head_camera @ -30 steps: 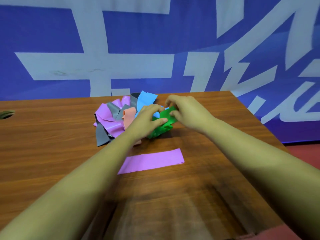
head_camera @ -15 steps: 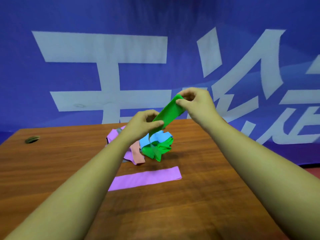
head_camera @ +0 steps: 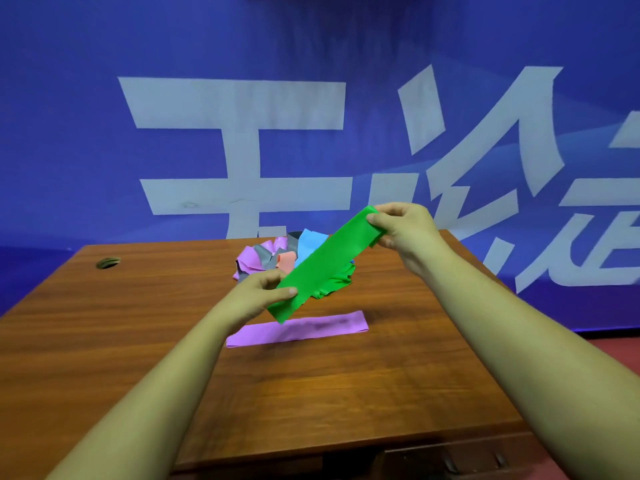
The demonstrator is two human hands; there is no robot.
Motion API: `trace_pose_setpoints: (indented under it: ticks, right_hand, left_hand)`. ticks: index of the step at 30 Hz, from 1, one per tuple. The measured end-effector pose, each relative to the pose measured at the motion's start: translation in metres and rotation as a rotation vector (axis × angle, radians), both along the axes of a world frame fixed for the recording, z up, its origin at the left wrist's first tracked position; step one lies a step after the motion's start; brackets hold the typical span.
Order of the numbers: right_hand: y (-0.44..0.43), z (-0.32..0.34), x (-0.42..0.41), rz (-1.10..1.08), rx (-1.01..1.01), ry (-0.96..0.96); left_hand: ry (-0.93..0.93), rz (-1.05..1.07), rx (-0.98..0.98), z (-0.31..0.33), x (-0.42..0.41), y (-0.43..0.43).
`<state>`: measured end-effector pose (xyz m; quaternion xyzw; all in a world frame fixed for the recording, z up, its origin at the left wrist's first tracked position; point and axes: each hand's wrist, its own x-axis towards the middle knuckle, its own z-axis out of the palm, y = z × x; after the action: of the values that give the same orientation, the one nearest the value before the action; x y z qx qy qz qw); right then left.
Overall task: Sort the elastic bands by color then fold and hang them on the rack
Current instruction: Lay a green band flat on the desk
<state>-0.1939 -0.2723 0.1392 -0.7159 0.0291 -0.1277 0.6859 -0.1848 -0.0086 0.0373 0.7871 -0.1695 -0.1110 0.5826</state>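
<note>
A flat green elastic band (head_camera: pixel 323 263) is stretched slantwise in the air above the table. My left hand (head_camera: pixel 258 294) pinches its lower end and my right hand (head_camera: pixel 403 230) pinches its upper end. Behind it lies a heap of bands (head_camera: pixel 273 259) in pink, grey, salmon and light blue, with a crumpled green band (head_camera: pixel 337 287) at its right side. A pink band (head_camera: pixel 298 329) lies flat on the table in front of the heap. No rack is in view.
The wooden table (head_camera: pixel 138 323) has a round cable hole (head_camera: pixel 108 263) at the back left. A blue banner with large white characters (head_camera: pixel 242 150) hangs right behind the table. The table's right edge drops to a red floor (head_camera: pixel 616 348).
Both hands lifted a green band out of the heap and pulled it flat and taut between them. The view tilted up.
</note>
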Motion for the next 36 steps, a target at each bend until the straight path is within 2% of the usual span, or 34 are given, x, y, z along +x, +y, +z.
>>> trace_pose_setpoints:
  ticks: [4,10,18,23,28,32,36]
  right_hand:
    - [0.000,-0.024,-0.014,0.002,0.083,0.106]
    - [0.002,-0.074,-0.044,-0.026,0.159,0.234]
    - [0.007,-0.153,-0.064,-0.014,0.106,0.508]
    - [0.007,-0.157,-0.067,0.131,-0.062,0.469]
    - [-0.003,-0.144,-0.064,0.271,0.146,0.531]
    - [-0.010,-0.142,-0.061,0.258,0.031,0.579]
    - [-0.011,-0.149,-0.058,0.197,0.050,0.583]
  left_hand:
    - [0.100,0.139,-0.187,-0.013,-0.017,0.025]
    - [0.131,0.361,-0.289,-0.030,-0.035,0.054]
    - [0.142,0.425,-0.085,-0.065,-0.068,0.066]
    - [0.170,0.467,-0.084,-0.078,-0.079,0.073]
    - [0.229,0.529,-0.181,-0.075,-0.079,0.077]
    - [0.223,0.525,-0.046,-0.078,-0.076,0.082]
    - [0.169,0.592,0.095,-0.085,-0.071,0.084]
